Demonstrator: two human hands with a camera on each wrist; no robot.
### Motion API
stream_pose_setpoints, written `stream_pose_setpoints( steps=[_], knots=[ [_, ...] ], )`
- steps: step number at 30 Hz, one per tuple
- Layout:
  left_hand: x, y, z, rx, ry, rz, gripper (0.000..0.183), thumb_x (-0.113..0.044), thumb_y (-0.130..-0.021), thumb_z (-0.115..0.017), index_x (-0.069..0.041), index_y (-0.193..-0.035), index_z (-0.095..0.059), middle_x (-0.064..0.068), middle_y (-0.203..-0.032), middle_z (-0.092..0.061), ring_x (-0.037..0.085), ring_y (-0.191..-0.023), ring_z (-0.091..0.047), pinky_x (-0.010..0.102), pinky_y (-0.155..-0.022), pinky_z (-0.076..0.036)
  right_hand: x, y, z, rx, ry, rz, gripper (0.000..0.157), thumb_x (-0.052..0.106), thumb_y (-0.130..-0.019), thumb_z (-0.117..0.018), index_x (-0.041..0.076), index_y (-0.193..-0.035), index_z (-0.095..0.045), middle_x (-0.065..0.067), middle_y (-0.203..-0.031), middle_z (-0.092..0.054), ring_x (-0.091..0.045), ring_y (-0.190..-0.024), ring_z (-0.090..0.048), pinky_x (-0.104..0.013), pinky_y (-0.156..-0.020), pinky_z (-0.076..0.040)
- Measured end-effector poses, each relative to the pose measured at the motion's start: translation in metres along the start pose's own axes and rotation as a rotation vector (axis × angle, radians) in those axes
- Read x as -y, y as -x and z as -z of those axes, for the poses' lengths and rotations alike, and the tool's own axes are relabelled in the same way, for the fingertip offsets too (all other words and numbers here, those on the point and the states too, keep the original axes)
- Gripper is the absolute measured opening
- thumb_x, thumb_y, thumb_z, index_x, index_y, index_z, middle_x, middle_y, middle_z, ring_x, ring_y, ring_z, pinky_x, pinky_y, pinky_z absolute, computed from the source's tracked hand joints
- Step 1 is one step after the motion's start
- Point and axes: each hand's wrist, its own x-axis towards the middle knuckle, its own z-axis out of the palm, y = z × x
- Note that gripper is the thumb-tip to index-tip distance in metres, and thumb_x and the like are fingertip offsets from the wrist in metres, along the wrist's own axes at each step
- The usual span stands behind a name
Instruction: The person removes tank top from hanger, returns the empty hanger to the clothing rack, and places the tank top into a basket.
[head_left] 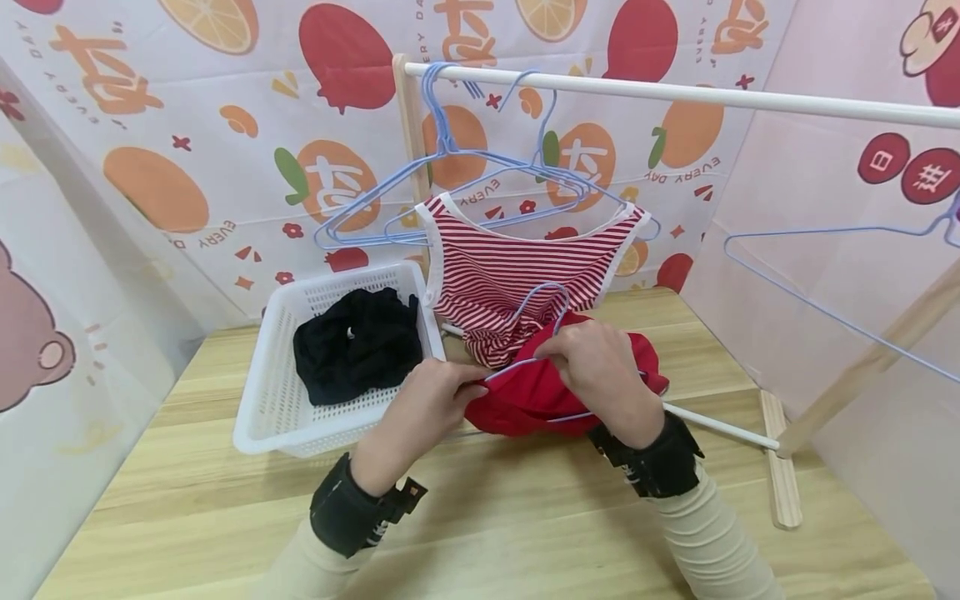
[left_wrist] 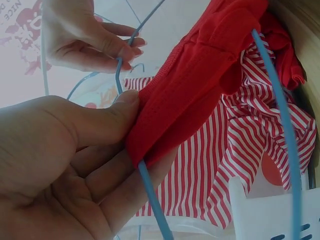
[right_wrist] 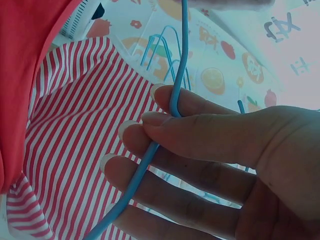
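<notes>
In the head view a red garment (head_left: 517, 400) is bunched in front of me, with a blue wire hanger (head_left: 551, 287) partly inside it. My left hand (head_left: 431, 400) pinches the garment's edge between thumb and fingers. The left wrist view shows the hanger's wire (left_wrist: 154, 195) passing through the red cloth (left_wrist: 175, 100) at that pinch. My right hand (head_left: 603, 371) grips the hanger wire (right_wrist: 147, 157), thumb pressed against the fingers near its bend. Behind the red garment, a red-and-white striped tank top (head_left: 517, 258) hangs from the rod, its lower part bunched.
At the left stands a white plastic basket (head_left: 258, 375) with black clothing (head_left: 360, 342) in it. Several blue hangers (head_left: 446, 146) hang on the white rod (head_left: 675, 93). Another hanger (head_left: 825, 230) is at the far right, by the rack's wooden leg (head_left: 862, 379).
</notes>
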Motion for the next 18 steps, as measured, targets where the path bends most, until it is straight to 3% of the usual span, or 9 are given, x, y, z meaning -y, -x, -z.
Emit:
stream_pose_setpoints(
  steps=[9,18],
  knots=[
    [0.002,0.001,0.004,0.012,0.024,0.017,0.014,-0.004,-0.089,-0.078,-0.005,-0.102,-0.081,0.005,-0.089,-0.079,0.012,-0.074,-0.070,0.030,-0.070,-0.060,-0.010,0.001,0.009,0.004,-0.002,-0.047,0.013,0.014,-0.087,-0.080,0.020,-0.097,-0.085,-0.005,-0.078,-0.075,-0.020,-0.063,-0.058,-0.026,-0.050,-0.041],
    [0.004,0.000,0.004,-0.004,-0.004,0.002,0.012,-0.005,-0.089,-0.078,-0.007,-0.100,-0.082,0.003,-0.087,-0.079,0.011,-0.072,-0.069,0.031,-0.068,-0.057,-0.023,0.000,0.016,0.022,-0.030,-0.082,0.018,0.005,-0.090,-0.074,0.019,-0.096,-0.085,-0.005,-0.067,-0.069,-0.018,-0.059,-0.052,-0.026,-0.047,-0.032]
  ],
)
